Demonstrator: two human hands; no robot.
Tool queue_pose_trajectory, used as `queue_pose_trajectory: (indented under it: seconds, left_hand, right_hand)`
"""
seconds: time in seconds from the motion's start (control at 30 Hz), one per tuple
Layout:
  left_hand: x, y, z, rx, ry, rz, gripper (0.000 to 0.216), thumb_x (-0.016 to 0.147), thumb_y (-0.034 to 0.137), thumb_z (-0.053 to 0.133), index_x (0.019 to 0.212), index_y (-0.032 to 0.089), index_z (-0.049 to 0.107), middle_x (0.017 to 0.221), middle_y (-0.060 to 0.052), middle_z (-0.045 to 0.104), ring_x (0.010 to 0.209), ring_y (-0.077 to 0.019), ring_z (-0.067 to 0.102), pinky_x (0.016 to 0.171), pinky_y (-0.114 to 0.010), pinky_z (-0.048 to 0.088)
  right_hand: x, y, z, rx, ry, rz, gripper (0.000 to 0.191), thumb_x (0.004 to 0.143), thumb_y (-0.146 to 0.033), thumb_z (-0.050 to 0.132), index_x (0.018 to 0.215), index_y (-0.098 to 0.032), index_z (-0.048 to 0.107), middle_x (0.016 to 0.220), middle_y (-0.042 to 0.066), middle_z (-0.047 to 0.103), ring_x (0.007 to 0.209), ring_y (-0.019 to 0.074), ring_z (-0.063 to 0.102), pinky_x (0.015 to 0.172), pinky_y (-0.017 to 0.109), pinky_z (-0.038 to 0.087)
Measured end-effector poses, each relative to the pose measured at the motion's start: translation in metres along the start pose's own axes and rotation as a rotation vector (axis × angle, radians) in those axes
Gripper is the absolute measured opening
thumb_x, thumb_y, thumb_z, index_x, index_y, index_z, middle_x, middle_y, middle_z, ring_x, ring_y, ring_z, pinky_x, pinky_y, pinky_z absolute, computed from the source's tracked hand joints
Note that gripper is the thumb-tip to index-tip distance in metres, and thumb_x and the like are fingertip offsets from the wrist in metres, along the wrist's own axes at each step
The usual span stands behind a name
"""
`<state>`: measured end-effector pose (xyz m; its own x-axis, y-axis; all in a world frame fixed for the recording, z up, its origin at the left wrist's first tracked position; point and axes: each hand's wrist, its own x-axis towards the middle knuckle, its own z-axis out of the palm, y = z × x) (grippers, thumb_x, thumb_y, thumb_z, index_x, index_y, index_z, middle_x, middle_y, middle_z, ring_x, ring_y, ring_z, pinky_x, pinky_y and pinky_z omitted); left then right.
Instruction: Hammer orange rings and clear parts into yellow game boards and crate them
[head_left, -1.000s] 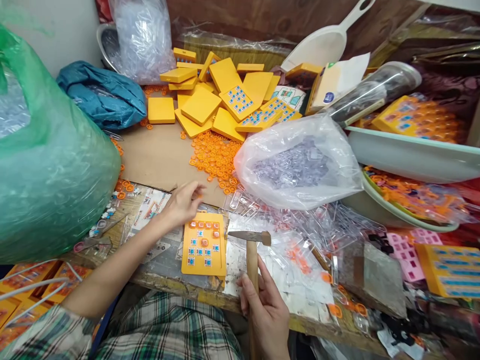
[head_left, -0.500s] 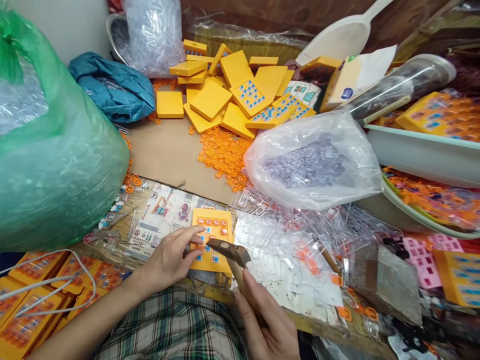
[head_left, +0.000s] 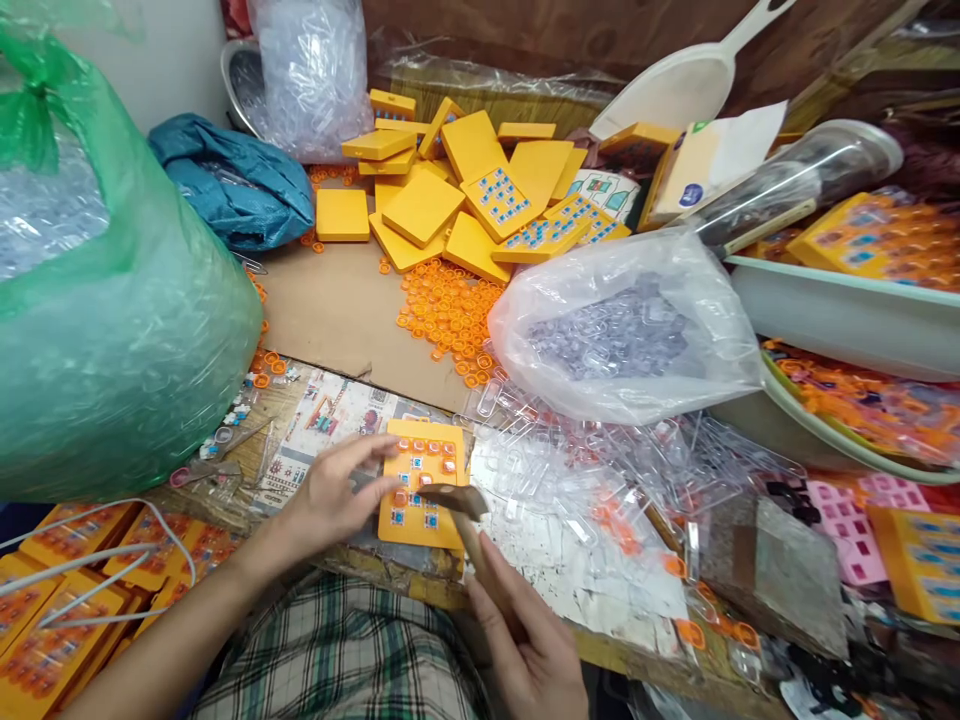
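Down at the near edge of the cluttered workbench (head_left: 337,310), the left hand (head_left: 330,495) rests with fingers spread on the left side of a yellow tray (head_left: 421,485), pinning it flat rather than gripping it; the fingertips touch the tray's edge and its small orange and blue inserts. That tray lies on a printed sheet, just in front of the person's plaid shirt (head_left: 337,650).

The right hand (head_left: 529,650) is wrapped around the wooden handle of a small hammer (head_left: 454,500), fingers closed on it. The hammer's metal head sits low over the tray's right half (whether it touches the surface I cannot tell, as it is a little blurred).

Beyond the tray, a scatter of orange rings (head_left: 450,315) lies on bare cardboard, and behind them a heap of yellow trays (head_left: 457,190) is piled loosely, some showing blue inserts. A clear bag (head_left: 622,325) of transparent pieces sits to the right, with loose clear clips spilled around its base. A big green bag (head_left: 112,330) fills the left side, with a blue bag (head_left: 232,190) behind it. Filled trays are stacked low at the left, crossed by 1 white cable (head_left: 97,570). A white scoop (head_left: 690,75) leans at the back.
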<state>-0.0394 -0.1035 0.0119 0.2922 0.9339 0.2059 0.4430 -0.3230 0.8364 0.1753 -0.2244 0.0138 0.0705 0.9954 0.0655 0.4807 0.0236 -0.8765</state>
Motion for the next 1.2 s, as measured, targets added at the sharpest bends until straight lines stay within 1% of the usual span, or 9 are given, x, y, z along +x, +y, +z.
queue_pose_trajectory:
  seconds: [0.07, 0.13, 0.27, 0.4, 0.77, 0.87, 0.97, 1.07, 1.2]
  left_hand:
    - [0.033, -0.005, -0.002, 0.1, 0.142, 0.063, 0.02, 0.083, 0.023, 0.06, 0.102, 0.017, 0.066, 0.097, -0.007, 0.072, 0.085, -0.0172, 0.067, 0.082, -0.032, 0.056]
    - [0.074, -0.014, 0.004, 0.215, 0.22, 0.089, 0.017, 0.085, 0.018, 0.055, 0.097, 0.016, 0.068, 0.098, -0.008, 0.071, 0.09, -0.018, 0.066, 0.087, -0.032, 0.054]
    - [0.15, -0.035, 0.024, 0.367, 0.152, 0.091, 0.024, 0.079, 0.008, 0.055, 0.099, 0.014, 0.068, 0.109, -0.01, 0.067, 0.102, -0.0209, 0.062, 0.094, -0.034, 0.049]
    - [0.174, -0.045, 0.035, 0.396, 0.083, 0.122, 0.023, 0.078, 0.005, 0.051, 0.089, 0.014, 0.07, 0.097, -0.01, 0.067, 0.096, -0.0223, 0.062, 0.09, -0.035, 0.049]
    - [0.147, -0.044, 0.031, 0.35, 0.018, 0.107, 0.016, 0.079, 0.01, 0.055, 0.084, 0.015, 0.069, 0.087, -0.007, 0.067, 0.086, -0.0201, 0.062, 0.085, -0.035, 0.05]
    - [0.108, -0.021, 0.024, 0.247, 0.016, 0.079, 0.027, 0.078, 0.011, 0.058, 0.104, 0.016, 0.063, 0.087, -0.004, 0.068, 0.08, -0.0165, 0.064, 0.079, -0.031, 0.053]
    - [0.047, 0.008, 0.017, 0.061, -0.051, 0.088, 0.036, 0.081, 0.015, 0.059, 0.116, 0.02, 0.054, 0.095, -0.005, 0.067, 0.089, -0.0172, 0.063, 0.084, -0.033, 0.053]
    - [-0.002, 0.022, 0.017, 0.016, -0.157, 0.131, 0.039, 0.085, 0.017, 0.055, 0.123, 0.021, 0.049, 0.098, -0.006, 0.066, 0.094, -0.019, 0.062, 0.086, -0.037, 0.052]
    - [-0.021, 0.013, 0.026, 0.037, -0.145, 0.122, 0.045, 0.086, 0.016, 0.053, 0.13, 0.022, 0.044, 0.098, -0.006, 0.066, 0.09, -0.0186, 0.063, 0.081, -0.037, 0.055]
  right_hand:
    - [-0.001, 0.006, 0.002, 0.089, 0.153, 0.174, 0.042, 0.084, -0.028, 0.063, 0.126, -0.028, 0.06, 0.116, 0.005, 0.068, 0.094, 0.0224, 0.067, 0.075, 0.032, 0.058]
    - [-0.001, 0.01, 0.004, 0.176, 0.265, 0.325, 0.047, 0.081, -0.034, 0.066, 0.127, -0.025, 0.06, 0.102, 0.005, 0.072, 0.074, 0.0191, 0.067, 0.06, 0.029, 0.058]
    - [-0.001, 0.017, 0.006, 0.346, 0.326, 0.42, 0.055, 0.08, -0.036, 0.069, 0.132, -0.026, 0.054, 0.068, -0.002, 0.065, 0.045, 0.0083, 0.048, 0.041, 0.021, 0.044]
    - [-0.003, 0.022, 0.005, 0.418, 0.323, 0.423, 0.053, 0.079, -0.035, 0.069, 0.13, -0.028, 0.056, 0.064, -0.004, 0.061, 0.042, 0.0072, 0.043, 0.039, 0.02, 0.042]
    - [-0.004, 0.023, 0.003, 0.445, 0.277, 0.425, 0.052, 0.08, -0.034, 0.069, 0.13, -0.027, 0.056, 0.06, -0.004, 0.058, 0.042, 0.0071, 0.043, 0.04, 0.02, 0.042]
    - [-0.005, 0.022, 0.004, 0.408, 0.29, 0.423, 0.052, 0.081, -0.034, 0.068, 0.131, -0.025, 0.056, 0.064, -0.003, 0.062, 0.042, 0.0081, 0.045, 0.039, 0.021, 0.043]
    - [-0.006, 0.022, 0.005, 0.28, 0.287, 0.369, 0.049, 0.081, -0.033, 0.066, 0.128, -0.025, 0.058, 0.085, 0.003, 0.071, 0.053, 0.0131, 0.059, 0.046, 0.025, 0.053]
    - [-0.001, 0.017, 0.002, 0.127, 0.208, 0.189, 0.043, 0.082, -0.027, 0.064, 0.126, -0.027, 0.06, 0.115, 0.005, 0.068, 0.086, 0.022, 0.069, 0.071, 0.034, 0.06]
    - [0.007, -0.004, -0.012, -0.006, 0.124, -0.096, 0.054, 0.083, -0.013, 0.061, 0.132, -0.034, 0.052, 0.118, 0.001, 0.067, 0.098, 0.021, 0.068, 0.083, 0.032, 0.057]
